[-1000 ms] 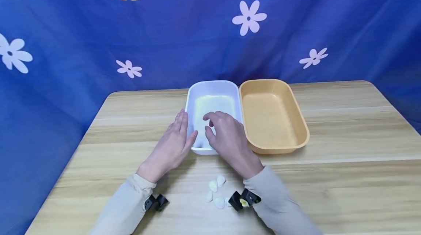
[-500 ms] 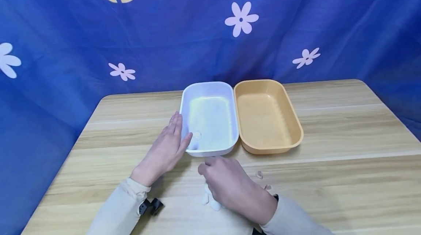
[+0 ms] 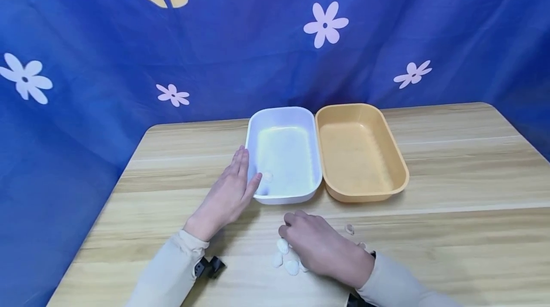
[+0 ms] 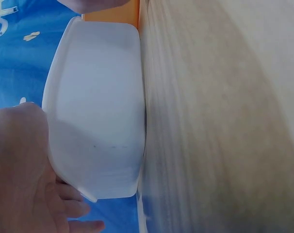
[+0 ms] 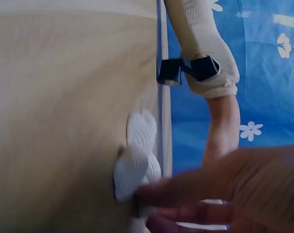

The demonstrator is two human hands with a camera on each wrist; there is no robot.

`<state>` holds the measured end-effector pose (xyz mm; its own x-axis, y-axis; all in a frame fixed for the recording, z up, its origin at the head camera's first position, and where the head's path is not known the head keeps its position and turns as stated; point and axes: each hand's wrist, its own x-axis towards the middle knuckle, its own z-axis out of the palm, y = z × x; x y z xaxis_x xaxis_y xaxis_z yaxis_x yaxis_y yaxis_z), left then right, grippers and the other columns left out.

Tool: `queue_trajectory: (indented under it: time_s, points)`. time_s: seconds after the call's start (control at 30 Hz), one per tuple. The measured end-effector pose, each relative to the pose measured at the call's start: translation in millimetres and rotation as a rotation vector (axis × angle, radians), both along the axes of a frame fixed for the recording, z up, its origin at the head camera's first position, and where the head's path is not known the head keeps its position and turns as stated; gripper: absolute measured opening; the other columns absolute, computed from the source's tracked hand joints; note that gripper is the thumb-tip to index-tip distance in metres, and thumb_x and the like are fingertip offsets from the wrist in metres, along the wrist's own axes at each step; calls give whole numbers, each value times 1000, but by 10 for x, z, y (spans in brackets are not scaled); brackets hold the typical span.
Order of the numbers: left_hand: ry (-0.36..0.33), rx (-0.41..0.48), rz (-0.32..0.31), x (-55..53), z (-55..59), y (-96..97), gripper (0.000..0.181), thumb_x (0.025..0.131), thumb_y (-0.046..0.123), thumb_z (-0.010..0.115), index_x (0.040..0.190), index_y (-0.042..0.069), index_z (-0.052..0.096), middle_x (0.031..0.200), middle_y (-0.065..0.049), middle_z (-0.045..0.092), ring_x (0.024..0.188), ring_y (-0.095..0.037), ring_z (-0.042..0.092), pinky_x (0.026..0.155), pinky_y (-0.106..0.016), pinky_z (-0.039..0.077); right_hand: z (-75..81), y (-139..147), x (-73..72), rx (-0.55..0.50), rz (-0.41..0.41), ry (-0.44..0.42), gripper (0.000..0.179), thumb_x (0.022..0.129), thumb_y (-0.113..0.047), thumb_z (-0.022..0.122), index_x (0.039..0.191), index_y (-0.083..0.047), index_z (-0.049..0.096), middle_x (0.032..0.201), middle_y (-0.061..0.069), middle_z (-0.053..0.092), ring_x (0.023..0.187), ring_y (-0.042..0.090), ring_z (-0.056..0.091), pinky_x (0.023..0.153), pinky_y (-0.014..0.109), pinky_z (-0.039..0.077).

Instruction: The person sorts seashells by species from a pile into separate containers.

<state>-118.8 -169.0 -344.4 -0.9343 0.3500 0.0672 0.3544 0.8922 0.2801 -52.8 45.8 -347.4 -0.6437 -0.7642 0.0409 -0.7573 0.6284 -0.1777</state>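
Observation:
My left hand (image 3: 225,192) rests along the left rim of a white plastic basin (image 3: 285,199), fingers straight, thumb over the near left corner. A pale seashell (image 3: 267,176) lies inside the basin. In front of it my right hand (image 3: 322,245) reaches down with bent fingers to a small group of white ribbed seashells (image 3: 292,267) on the table. The right wrist view has the thumb (image 5: 171,191) right beside these shells (image 5: 142,131), blurred; I cannot tell if a shell is pinched. The hand hides part of the group in the head view.
An orange basin (image 3: 365,197) stands against the white basin's right side. Small brownish shells (image 3: 349,229) lie to the right of my right hand, partly behind the wrist. The wooden table (image 3: 464,173) ends at a blue flowered curtain (image 3: 240,35).
My right hand has left the white basin and come down to the shells on the table; a shell now shows in the basin. The left hand stays at the rim. The head view has shifted slightly.

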Motion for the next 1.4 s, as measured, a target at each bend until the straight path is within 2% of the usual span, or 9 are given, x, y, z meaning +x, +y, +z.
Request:
queue_trajectory:
  time_s: [0.2, 0.3, 0.47, 0.6, 0.77, 0.97, 1.17, 1.4]
  points:
    - [21, 8, -5, -2, -23, 2, 74, 105, 45, 23, 148, -14, 12, 156, -29, 8, 145, -38, 12, 117, -49, 19, -17, 100, -30, -62, 7, -83, 19, 78, 6, 68, 77, -13, 64, 73, -6, 41, 62, 8, 41, 52, 21, 40]
    - [23, 13, -5, 3, -27, -1, 74, 105, 45, 23, 148, -14, 12, 156, -29, 8, 145, -38, 13, 117, -48, 19, -28, 122, -48, -84, 13, -100, 15, 80, 3, 68, 79, -12, 63, 73, -6, 41, 61, 7, 41, 53, 20, 40]
    - [28, 20, -6, -3, -23, 5, 74, 105, 46, 23, 148, -13, 11, 156, -28, 8, 145, -38, 13, 117, -48, 19, -41, 138, -71, -109, 20, -105, 15, 79, 3, 67, 80, -11, 62, 74, -5, 41, 60, 7, 40, 52, 19, 39]
    - [25, 20, -9, -12, -14, 21, 75, 104, 47, 21, 149, -12, 11, 157, -27, 7, 145, -37, 12, 117, -48, 19, -45, 150, -82, -124, 35, -78, 14, 77, 3, 67, 78, -10, 63, 73, -6, 39, 59, 7, 39, 51, 18, 37]
    - [17, 20, -2, -16, -22, 16, 75, 104, 48, 21, 149, -12, 10, 157, -27, 7, 145, -36, 12, 117, -48, 19, -21, 150, -97, -147, 45, -50, 13, 77, 1, 68, 78, -11, 63, 74, -7, 43, 60, 6, 41, 52, 18, 38]
    - [11, 25, 5, -6, -28, -2, 76, 104, 48, 21, 149, -12, 10, 157, -28, 7, 145, -36, 11, 117, -48, 19, 59, 151, -101, -177, 64, -32, 15, 77, -3, 70, 77, -13, 59, 74, -7, 48, 61, 5, 43, 52, 18, 38]
    - [8, 21, 6, 4, -19, -1, 75, 104, 47, 22, 149, -12, 10, 157, -28, 6, 145, -35, 11, 117, -47, 20, 165, 169, -123, -204, 57, 26, 12, 77, -5, 70, 79, -12, 61, 77, -6, 53, 64, 6, 47, 54, 19, 42]
    - [23, -18, 8, 9, -16, 4, 74, 105, 47, 22, 148, -13, 11, 156, -28, 7, 146, -36, 9, 118, -48, 16, 334, 177, -236, -249, 8, 5, 12, 81, -11, 73, 92, -9, 69, 83, -3, 61, 69, 7, 54, 61, 23, 50]
